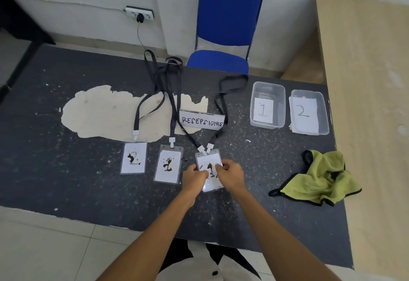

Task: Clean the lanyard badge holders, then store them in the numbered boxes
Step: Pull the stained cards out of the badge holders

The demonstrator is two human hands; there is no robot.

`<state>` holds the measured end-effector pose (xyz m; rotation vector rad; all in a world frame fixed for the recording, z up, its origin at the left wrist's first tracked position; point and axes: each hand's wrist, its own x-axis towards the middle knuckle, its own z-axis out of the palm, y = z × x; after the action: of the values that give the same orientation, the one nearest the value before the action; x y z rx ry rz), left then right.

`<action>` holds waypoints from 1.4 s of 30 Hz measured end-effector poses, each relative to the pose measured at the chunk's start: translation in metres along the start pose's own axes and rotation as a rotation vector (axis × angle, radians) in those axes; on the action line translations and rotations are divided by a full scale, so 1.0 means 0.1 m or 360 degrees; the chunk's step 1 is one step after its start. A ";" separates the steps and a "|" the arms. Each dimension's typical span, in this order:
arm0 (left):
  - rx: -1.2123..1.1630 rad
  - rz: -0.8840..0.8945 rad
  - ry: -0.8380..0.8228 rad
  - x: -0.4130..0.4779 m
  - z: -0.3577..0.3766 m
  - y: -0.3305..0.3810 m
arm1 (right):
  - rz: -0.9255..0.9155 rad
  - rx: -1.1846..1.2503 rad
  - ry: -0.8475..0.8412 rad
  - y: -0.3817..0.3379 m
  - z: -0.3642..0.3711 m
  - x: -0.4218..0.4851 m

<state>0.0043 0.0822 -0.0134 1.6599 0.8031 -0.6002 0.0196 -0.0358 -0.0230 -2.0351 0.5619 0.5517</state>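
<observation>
Three clear badge holders on black lanyards lie on the dark table, each with brown stains. The left one [133,158] shows a "2", the middle one [168,166] a "1". My left hand [194,179] and my right hand [230,175] both pinch the third badge holder [209,161], which shows a "1", from its two sides. Two clear plastic boxes stand at the right: box 1 [267,87] and box 2 [324,112], each with a numbered paper inside. A crumpled green cloth [321,176] lies to the right of my hands.
A paper sign reading "RESEPSIONIS" [202,122] stands behind the badges. The table top has a large peeled beige patch [101,112] at left. A blue chair [228,21] stands beyond the far edge. A wooden surface [365,103] borders the right side.
</observation>
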 end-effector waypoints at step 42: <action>0.0262 0.0308 -0.0203 0.58 -1.43 -0.17 | 0.0192 0.0242 0.0165 -0.72 1.34 -0.28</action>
<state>0.0243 0.2348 -0.0348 1.8049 0.5050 -0.6420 0.0186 0.1189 -0.0225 -1.9022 0.7698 0.4619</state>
